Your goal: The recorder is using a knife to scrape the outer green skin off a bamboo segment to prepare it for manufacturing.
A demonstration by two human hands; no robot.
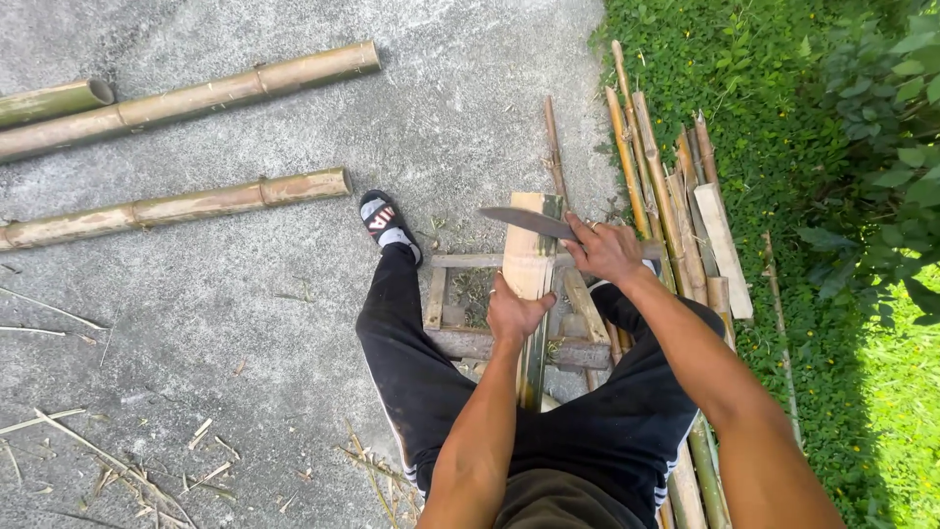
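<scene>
I sit with legs apart over a low wooden frame (pixel 460 343). A split bamboo piece (pixel 529 255) lies lengthwise on the frame, pale inner side up. My left hand (pixel 513 312) presses down on its near part. My right hand (pixel 605 251) grips the handle of a dark machete (pixel 529 221), whose blade lies across the far end of the split bamboo, tip pointing left.
Three whole bamboo poles (pixel 186 201) lie on the concrete at the upper left. A pile of split bamboo strips (pixel 676 211) lies to my right along the grass edge (pixel 783 147). My left foot in a sandal (pixel 387 223) rests ahead. Shavings litter the ground at lower left.
</scene>
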